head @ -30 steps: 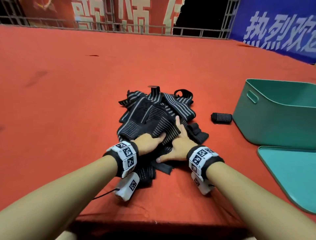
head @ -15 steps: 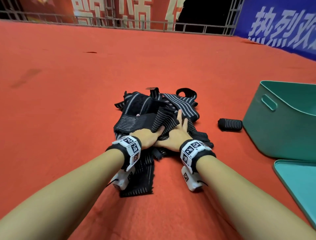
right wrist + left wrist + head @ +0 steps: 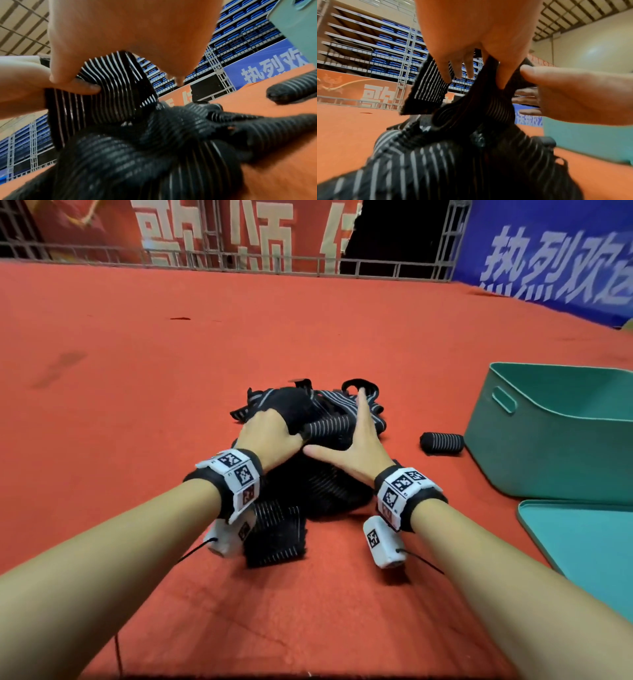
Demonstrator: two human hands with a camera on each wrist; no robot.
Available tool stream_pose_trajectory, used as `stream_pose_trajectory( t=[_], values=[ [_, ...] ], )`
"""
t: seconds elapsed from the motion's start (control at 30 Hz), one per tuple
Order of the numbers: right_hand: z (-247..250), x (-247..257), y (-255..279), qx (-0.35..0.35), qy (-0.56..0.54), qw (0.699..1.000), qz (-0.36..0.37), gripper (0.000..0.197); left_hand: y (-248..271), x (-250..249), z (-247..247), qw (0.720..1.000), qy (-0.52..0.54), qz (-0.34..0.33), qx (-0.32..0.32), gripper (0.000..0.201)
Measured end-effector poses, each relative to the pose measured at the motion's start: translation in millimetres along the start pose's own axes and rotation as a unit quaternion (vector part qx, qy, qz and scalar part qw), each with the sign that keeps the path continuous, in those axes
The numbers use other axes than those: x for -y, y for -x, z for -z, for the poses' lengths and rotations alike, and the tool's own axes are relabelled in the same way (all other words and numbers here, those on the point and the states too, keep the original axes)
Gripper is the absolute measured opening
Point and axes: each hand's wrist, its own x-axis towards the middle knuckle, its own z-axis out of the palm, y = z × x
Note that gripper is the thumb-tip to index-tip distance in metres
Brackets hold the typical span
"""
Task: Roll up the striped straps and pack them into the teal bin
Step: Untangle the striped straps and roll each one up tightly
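A heap of black straps with white stripes (image 3: 318,491) lies on the red carpet in front of me. My left hand (image 3: 270,436) grips one strap (image 3: 329,428) lifted off the heap, fingers curled round it (image 3: 428,86). My right hand (image 3: 356,443) holds the same strap just to the right, thumb on one side and straight fingers behind it (image 3: 106,88). One rolled strap (image 3: 442,443) lies on the carpet beside the teal bin (image 3: 548,446), which stands to the right. The bin's inside is hidden.
A teal lid (image 3: 582,542) lies flat on the carpet at the near right, in front of the bin. Metal railings (image 3: 239,265) and banners line the far edge of the red carpet (image 3: 137,371). One flat strap end (image 3: 274,535) sticks out of the heap toward me.
Both hands lay on the heap before. They have moved forward and up, and now hold a strap raised between them. The heap has bunched up under them.
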Motion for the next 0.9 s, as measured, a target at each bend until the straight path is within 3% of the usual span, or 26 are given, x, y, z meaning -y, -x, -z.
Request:
stream_pose_trajectory(
  t=[0.07, 0.17, 0.2, 0.27, 0.3, 0.37, 0.4, 0.47, 0.57, 0.63, 0.7, 0.8, 0.9],
  values=[
    [11.8, 15.9, 2.8, -0.009, -0.037, 0.998, 0.05, 0.123, 4.5, -11.4, 21.9, 0.993, 0.109, -0.036, 0.017, 0.054],
    [24.4, 39.8, 5.1, -0.007, -0.024, 0.994, 0.104, 0.059, 9.1, -27.1, 46.9, 0.952, 0.284, -0.044, 0.101, 0.031],
    [26.5, 44.9, 6.1, -0.008, -0.018, 0.993, 0.118, 0.045, 11.5, -32.1, 54.1, 0.934, 0.334, -0.02, 0.123, 0.026],
    [28.3, 49.3, 8.8, -0.018, -0.025, 0.992, 0.121, 0.036, 18.4, -42.7, 63.5, 0.902, 0.398, 0.053, 0.16, 0.032],
    [28.6, 49.9, 10.3, -0.024, -0.039, 0.992, 0.116, 0.036, 17.8, -45.4, 64.4, 0.914, 0.366, 0.057, 0.167, 0.035],
    [28.1, 50.7, 12.8, -0.012, -0.094, 0.992, 0.088, 0.045, 16.3, -48.4, 71.6, 0.973, 0.16, -0.002, 0.168, 0.032],
    [27.2, 51.5, 14.9, 0.009, -0.122, 0.99, 0.071, 0.05, 16.7, -49.6, 73.3, 0.982, 0.043, -0.04, 0.178, 0.032],
    [26.4, 53.5, 18.0, 0.033, -0.147, 0.988, 0.045, 0.056, 19.6, -51.6, 76.6, 0.973, -0.129, -0.069, 0.18, 0.041],
    [28.8, 51.4, 20.1, 0.035, -0.203, 0.978, 0.004, 0.049, 22.2, -52.8, 76.4, 0.976, -0.178, -0.098, 0.075, 0.043],
    [28.4, 51.5, 22.0, 0.05, -0.233, 0.971, -0.018, 0.05, 20.0, -48.3, 72.7, 0.991, -0.098, -0.089, 0.032, 0.039],
    [28.4, 49.6, 23.1, 0.047, -0.224, 0.973, -0.011, 0.052, 15.5, -43.0, 64.7, 0.992, 0.097, -0.047, 0.06, 0.031],
    [34.0, 47.9, 24.6, 0.031, -0.211, 0.977, 0.003, 0.055, 20.4, -42.0, 50.8, 0.937, 0.341, -0.003, 0.069, 0.044],
    [41.2, 44.9, 26.7, 0.051, -0.195, 0.979, -0.003, 0.05, 26.7, -51.0, 50.4, 0.846, 0.531, 0.041, 0.03, 0.033]
  ],
)
